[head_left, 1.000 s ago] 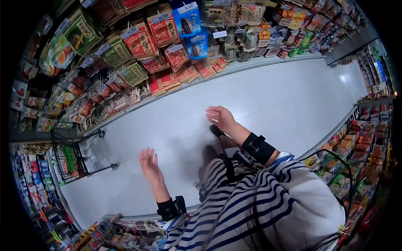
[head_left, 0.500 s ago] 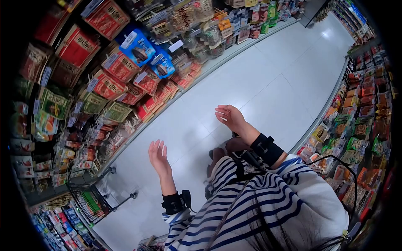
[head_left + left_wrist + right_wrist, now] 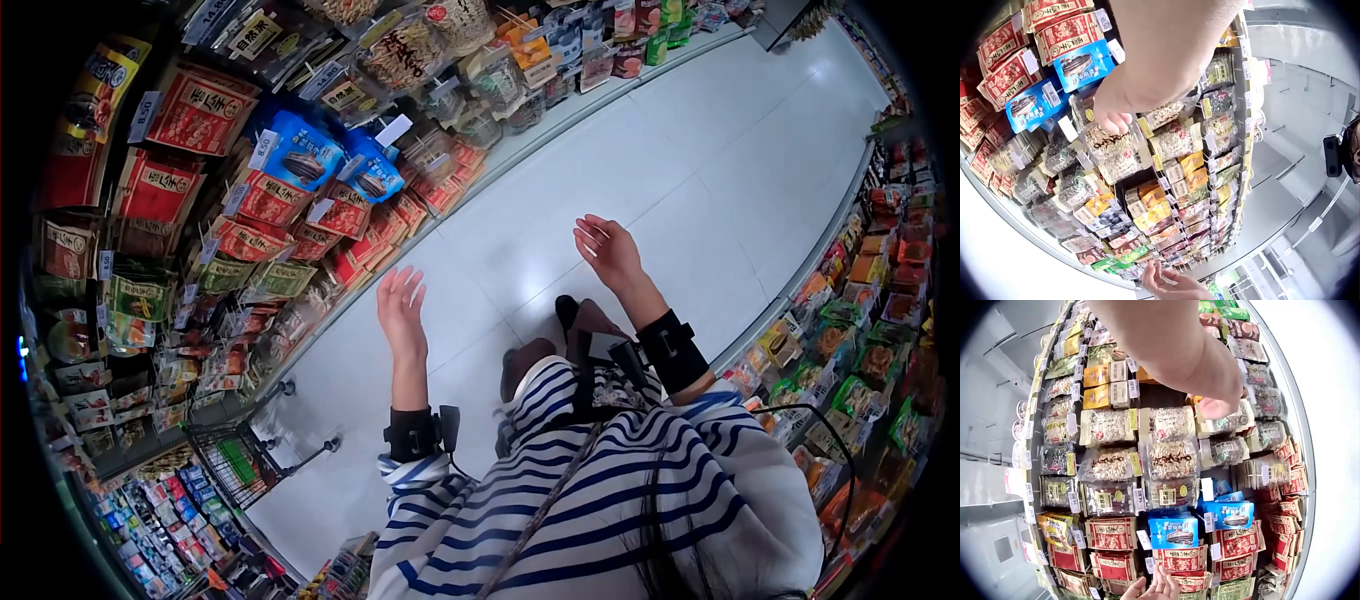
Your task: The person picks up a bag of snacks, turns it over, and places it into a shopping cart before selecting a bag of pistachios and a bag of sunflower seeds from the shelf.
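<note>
My left hand (image 3: 402,318) is held out over the floor with loosely extended fingers and nothing in it. Farther right, my right hand (image 3: 612,256) is raised in front of the body, also bare, its fingers slightly bent. Nearest to the left hand is the snack shelf, with red seed packets (image 3: 250,240) and blue seed packets (image 3: 305,152) on hooks. In the right wrist view, clear bags of nuts or grains (image 3: 1172,459) hang behind the hands, which overlap some of the packets in this view.
A dark shopping cart (image 3: 235,465) with a green panel stands at the lower left. Pale tiled floor (image 3: 690,230) runs between the shelves. More packaged food (image 3: 850,340) fills the shelf at the right. Price tags (image 3: 263,150) stick out from the hooks.
Both hands have moved up in the head view, the right one also rightward. The view has turned, so the shelf and the blue packets sit farther left. Neither hand has taken hold of anything.
</note>
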Demonstrator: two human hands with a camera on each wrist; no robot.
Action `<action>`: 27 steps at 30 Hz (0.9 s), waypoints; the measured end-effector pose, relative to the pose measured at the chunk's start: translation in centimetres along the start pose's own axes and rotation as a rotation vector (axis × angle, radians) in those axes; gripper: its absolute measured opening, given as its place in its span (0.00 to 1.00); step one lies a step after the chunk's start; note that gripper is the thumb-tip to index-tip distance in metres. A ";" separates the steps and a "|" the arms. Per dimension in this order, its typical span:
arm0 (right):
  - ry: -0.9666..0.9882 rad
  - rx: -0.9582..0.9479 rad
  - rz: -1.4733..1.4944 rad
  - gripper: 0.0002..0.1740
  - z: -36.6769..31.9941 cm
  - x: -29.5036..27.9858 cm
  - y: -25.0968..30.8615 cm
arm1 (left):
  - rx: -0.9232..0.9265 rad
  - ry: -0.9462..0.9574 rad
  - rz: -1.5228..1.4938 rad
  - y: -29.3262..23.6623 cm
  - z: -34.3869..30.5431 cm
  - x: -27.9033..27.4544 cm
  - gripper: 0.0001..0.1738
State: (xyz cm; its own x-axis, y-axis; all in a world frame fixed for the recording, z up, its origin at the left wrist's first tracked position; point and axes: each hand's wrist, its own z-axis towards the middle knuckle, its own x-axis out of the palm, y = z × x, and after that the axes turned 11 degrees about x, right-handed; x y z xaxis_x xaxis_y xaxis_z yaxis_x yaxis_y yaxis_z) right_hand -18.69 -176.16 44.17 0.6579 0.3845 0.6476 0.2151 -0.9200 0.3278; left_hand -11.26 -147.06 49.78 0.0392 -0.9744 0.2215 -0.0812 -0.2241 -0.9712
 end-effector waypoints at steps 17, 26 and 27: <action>-0.154 0.057 0.011 0.13 8.2 4.1 2.5 | -0.104 -0.013 -0.014 2.1 10.5 1.5 0.20; -0.172 0.051 0.051 0.14 16.5 5.8 2.5 | -0.172 0.065 0.061 6.8 17.4 2.0 0.18; -0.186 0.052 0.063 0.14 17.5 5.9 2.4 | -0.198 0.071 0.077 7.6 17.9 2.4 0.18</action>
State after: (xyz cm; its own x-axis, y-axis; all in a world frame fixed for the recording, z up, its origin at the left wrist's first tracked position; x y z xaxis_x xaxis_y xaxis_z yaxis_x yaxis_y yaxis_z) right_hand -1.70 -177.46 36.73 0.7924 0.3095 0.5257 0.2028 -0.9464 0.2514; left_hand 6.06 -150.72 41.38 -0.0446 -0.9861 0.1598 -0.2751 -0.1417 -0.9509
